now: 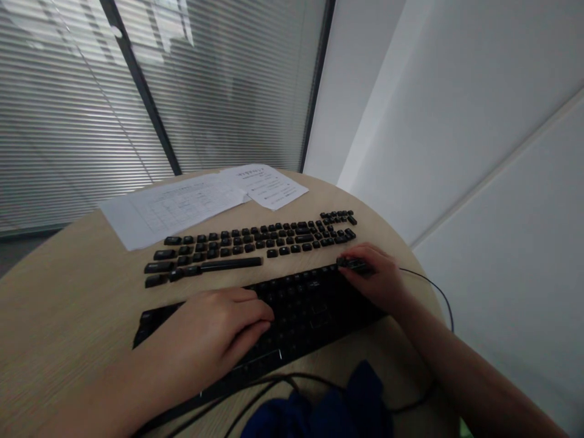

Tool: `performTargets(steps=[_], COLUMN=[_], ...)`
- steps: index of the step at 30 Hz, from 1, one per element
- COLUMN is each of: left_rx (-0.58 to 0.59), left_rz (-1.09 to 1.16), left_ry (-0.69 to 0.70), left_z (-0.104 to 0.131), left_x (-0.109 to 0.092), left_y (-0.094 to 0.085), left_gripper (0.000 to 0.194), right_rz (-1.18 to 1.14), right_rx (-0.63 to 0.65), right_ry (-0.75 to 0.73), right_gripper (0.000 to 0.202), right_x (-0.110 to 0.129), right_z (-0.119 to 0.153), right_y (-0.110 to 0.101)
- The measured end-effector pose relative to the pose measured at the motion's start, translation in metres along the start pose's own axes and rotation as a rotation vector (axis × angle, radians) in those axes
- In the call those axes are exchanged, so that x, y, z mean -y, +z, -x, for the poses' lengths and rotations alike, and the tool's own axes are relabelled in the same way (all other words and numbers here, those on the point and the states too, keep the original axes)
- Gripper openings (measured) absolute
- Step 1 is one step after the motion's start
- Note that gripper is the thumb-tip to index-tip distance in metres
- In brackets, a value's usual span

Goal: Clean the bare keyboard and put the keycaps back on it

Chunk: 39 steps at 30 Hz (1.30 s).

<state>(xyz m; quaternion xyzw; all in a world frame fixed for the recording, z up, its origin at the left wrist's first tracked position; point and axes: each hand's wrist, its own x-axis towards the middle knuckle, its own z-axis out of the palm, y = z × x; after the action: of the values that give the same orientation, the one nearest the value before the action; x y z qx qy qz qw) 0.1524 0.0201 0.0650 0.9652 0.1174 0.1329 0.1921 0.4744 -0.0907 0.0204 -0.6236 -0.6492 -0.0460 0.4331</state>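
A black keyboard [296, 316] lies on the round table, with many of its keycaps off. My right hand [376, 274] is at its upper right end, thumb and fingertips pinched on a small black keycap [341, 261] at the back edge. Over the left half of the keyboard rests my left hand [228, 322], its fingers curled and pressed together; whatever they may hold is hidden. Behind the keyboard, loose black keycaps [278, 234] lie in rows, among them a long space bar keycap [232, 264].
Printed paper sheets [182, 204] lie at the back of the wooden table [68, 292]. A dark blue cloth [328, 407] and a looped black cable [274, 378] are at the near edge. Blinds [228, 85] stand behind, a white wall [479, 134] on the right.
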Motion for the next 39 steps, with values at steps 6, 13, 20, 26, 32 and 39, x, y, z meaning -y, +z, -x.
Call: performTargets(steps=[6,13,20,26,32,39], left_rx=[-0.024,-0.019,-0.013,0.004,0.003,-0.047], left_rz=[0.016,0.032,0.042,0.043,0.073,0.059], left_ry=[0.011,-0.009,0.001,-0.006,-0.015,-0.008], left_z=[-0.001,-0.004,-0.006,-0.005,-0.007,-0.005], left_x=[0.002,0.003,0.006,0.006,0.006,0.009], left_y=[0.000,0.000,0.002,0.000,0.001,0.000], left_gripper=[0.028,0.027,0.026,0.027,0.028,0.029], right_rz=[-0.032,-0.034,-0.021,-0.001,-0.030,-0.059], right_rx=[0.067,0.142,0.206,0.243,0.288,0.296], right_ry=[-0.013,-0.015,-0.020,-0.042,-0.049,-0.101], right_gripper=[0.028,0.030,0.034,0.030,0.014,0.005], right_x=[-0.004,-0.005,-0.006,-0.008,-0.010,-0.016], right_z=[0.001,0.001,0.000,-0.001,-0.003,-0.001], right_y=[0.002,-0.002,-0.004,-0.007,-0.006,0.005])
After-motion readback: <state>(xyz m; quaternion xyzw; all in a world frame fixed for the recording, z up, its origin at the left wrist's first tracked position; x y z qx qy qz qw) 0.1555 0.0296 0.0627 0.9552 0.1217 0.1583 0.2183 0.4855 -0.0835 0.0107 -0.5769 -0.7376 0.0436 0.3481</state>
